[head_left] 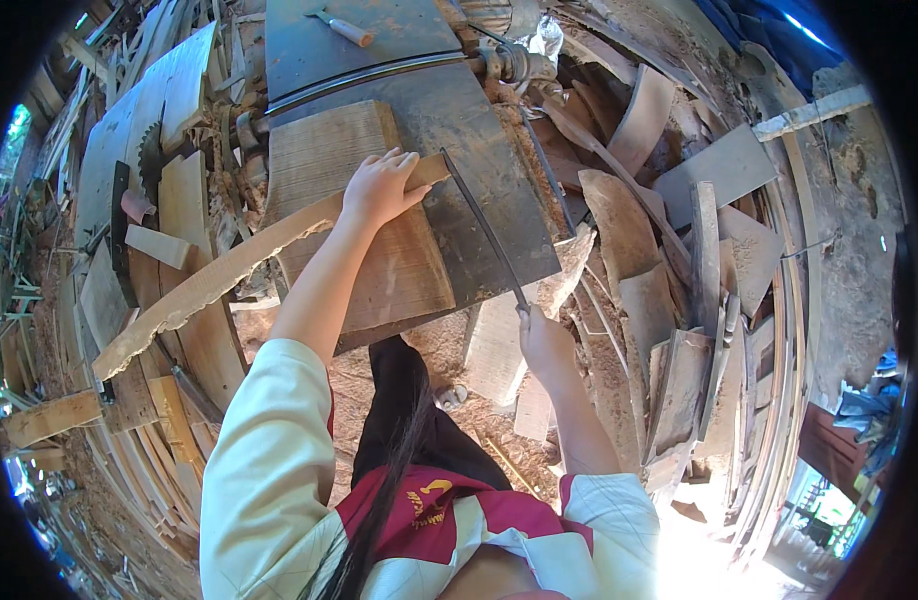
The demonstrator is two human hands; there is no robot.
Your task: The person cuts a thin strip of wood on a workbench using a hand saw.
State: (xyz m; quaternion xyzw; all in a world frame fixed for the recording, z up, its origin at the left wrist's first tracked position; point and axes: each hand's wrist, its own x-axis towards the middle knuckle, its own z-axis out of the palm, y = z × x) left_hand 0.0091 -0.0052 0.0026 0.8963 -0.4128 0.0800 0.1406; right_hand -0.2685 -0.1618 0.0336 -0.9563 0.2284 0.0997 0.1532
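My left hand (379,188) is closed over a long wooden strip (229,268) with one rough, wavy edge. The strip lies slanted across a thick wooden board (379,270), which rests on a dark metal machine table (449,115). In my right hand (544,345) is the near end of a long, thin, dark blade-like tool (484,222); its exact kind cannot be made out. The tool's far tip meets or lies very near the strip's right end, beyond my left fingers.
A chisel-like tool with a wooden handle (351,33) lies on the table's far part. A toothed circular blade (150,160) stands among planks at left. Offcuts (624,225) are heaped at right. Sawdust (354,395) covers the ground near my legs.
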